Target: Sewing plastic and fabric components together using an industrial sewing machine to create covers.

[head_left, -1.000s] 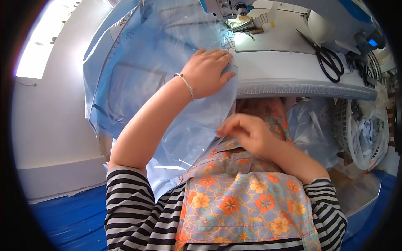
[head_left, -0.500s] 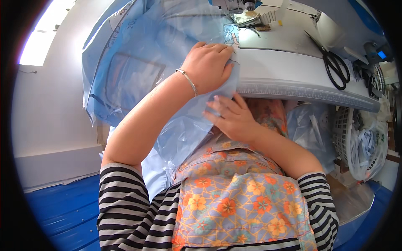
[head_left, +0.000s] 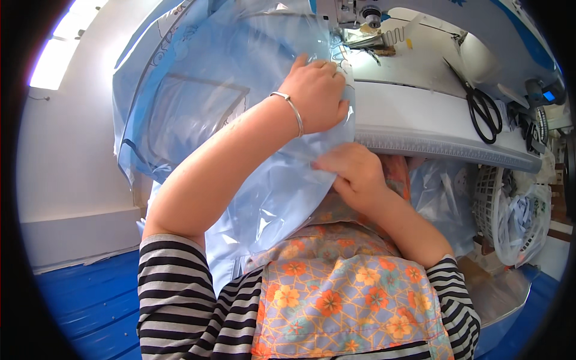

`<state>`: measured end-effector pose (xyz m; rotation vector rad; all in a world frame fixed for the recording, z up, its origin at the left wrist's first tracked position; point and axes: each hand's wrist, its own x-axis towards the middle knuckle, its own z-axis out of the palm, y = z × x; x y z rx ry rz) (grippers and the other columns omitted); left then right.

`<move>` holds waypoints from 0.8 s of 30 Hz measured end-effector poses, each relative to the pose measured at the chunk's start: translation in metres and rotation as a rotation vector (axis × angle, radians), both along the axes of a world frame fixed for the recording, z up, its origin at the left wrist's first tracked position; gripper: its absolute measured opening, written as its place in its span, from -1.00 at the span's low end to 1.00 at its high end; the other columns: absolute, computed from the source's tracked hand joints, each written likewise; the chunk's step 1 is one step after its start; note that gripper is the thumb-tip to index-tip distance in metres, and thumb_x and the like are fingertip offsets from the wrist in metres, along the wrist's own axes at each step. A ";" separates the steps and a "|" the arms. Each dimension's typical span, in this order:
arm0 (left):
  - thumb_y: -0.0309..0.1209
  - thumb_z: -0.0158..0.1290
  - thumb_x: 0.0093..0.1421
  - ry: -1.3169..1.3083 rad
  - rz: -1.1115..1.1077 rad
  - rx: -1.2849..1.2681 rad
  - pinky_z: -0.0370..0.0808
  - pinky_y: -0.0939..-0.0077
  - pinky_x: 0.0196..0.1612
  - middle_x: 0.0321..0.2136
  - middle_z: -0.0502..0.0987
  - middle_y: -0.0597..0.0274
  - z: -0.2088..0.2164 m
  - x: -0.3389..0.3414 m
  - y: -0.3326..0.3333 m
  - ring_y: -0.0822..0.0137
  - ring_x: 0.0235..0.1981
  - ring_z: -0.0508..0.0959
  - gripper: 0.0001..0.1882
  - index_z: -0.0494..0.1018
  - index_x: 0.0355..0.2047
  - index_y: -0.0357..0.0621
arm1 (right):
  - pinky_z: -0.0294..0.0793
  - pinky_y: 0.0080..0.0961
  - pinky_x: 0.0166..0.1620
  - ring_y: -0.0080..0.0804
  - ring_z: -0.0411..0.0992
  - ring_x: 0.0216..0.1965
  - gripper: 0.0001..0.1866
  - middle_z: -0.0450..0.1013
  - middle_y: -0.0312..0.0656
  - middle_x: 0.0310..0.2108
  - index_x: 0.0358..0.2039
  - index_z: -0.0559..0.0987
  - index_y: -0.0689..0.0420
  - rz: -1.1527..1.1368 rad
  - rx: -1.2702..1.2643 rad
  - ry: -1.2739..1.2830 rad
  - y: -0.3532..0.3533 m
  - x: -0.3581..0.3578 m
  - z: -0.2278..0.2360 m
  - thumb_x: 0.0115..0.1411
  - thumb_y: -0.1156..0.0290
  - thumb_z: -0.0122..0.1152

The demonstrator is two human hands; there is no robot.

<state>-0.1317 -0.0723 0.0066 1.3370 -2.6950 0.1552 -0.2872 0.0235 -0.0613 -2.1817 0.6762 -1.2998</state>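
Note:
A large light-blue, see-through plastic sheet point(head_left: 264, 174) with dark trim and printed outlines is spread over the left of the sewing table and hangs over its front edge toward my lap. My left hand point(head_left: 318, 96) lies on top of it, palm down with the fingers reaching forward, just in front of the sewing machine head point(head_left: 360, 15). Lower and to the right, my right hand point(head_left: 357, 177) is closed, its thumb and fingers pinching the sheet's right edge. Motion smears its fingertips a little.
Black-handled scissors point(head_left: 483, 114) lie on the right of the white table point(head_left: 414, 111). A ruler strip point(head_left: 444, 144) runs along the table's front edge. At the right, below the table, a white plastic basket point(head_left: 486, 198) holds scraps in a clear bag.
My right hand has gone from loosely spread fingers to gripping the sheet's edge, moving slightly down and right. My left hand has shifted a little right with the sheet.

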 end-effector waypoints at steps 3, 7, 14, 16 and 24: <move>-0.21 0.00 0.10 0.042 -0.035 0.029 0.13 -0.10 0.26 -0.27 0.54 0.06 0.003 0.001 -0.011 0.13 -0.07 0.51 -0.67 0.53 -0.32 -0.25 | 0.49 -0.23 -0.13 -0.13 0.51 -0.25 -0.58 0.57 -0.17 -0.30 -0.28 0.63 0.10 -0.004 0.068 0.008 -0.013 -0.001 0.006 -0.20 0.68 0.05; -0.23 -0.01 0.09 0.049 -0.066 0.019 0.10 -0.13 0.28 -0.30 0.54 0.06 0.006 -0.001 -0.013 0.12 -0.09 0.52 -0.67 0.53 -0.35 -0.26 | 0.45 -0.18 0.04 -0.11 0.51 -0.18 -0.59 0.57 -0.16 -0.28 -0.29 0.63 0.11 -0.055 0.019 0.032 -0.029 -0.004 0.009 -0.20 0.68 0.06; -0.27 -0.07 0.20 0.086 -0.020 0.277 0.38 0.17 0.09 -0.30 0.54 0.00 0.020 -0.011 -0.019 0.04 -0.14 0.54 -0.69 0.50 -0.37 -0.30 | 0.40 -0.20 0.11 -0.14 0.48 -0.09 -0.62 0.55 -0.14 -0.20 -0.24 0.61 0.14 -0.077 -0.151 0.208 -0.028 -0.007 0.014 -0.13 0.68 0.11; -0.27 -0.07 0.20 0.097 0.008 0.305 0.42 0.19 0.02 -0.28 0.54 -0.01 0.017 -0.015 -0.018 0.03 -0.14 0.53 -0.69 0.50 -0.34 -0.31 | 0.49 -0.27 -0.01 -0.15 0.50 -0.14 -0.71 0.55 -0.12 -0.21 -0.27 0.59 0.18 -0.148 -0.150 0.200 -0.033 -0.008 0.009 -0.07 0.66 0.14; -0.32 -0.06 0.15 0.147 -0.017 0.152 0.39 0.16 0.04 -0.18 0.49 -0.04 0.006 -0.008 -0.015 0.04 -0.05 0.48 -0.67 0.45 -0.22 -0.37 | 0.57 -0.29 -0.21 -0.10 0.53 -0.19 -0.82 0.55 -0.09 -0.24 -0.34 0.60 0.22 -0.216 -0.112 0.203 -0.055 -0.014 0.022 -0.02 0.60 0.18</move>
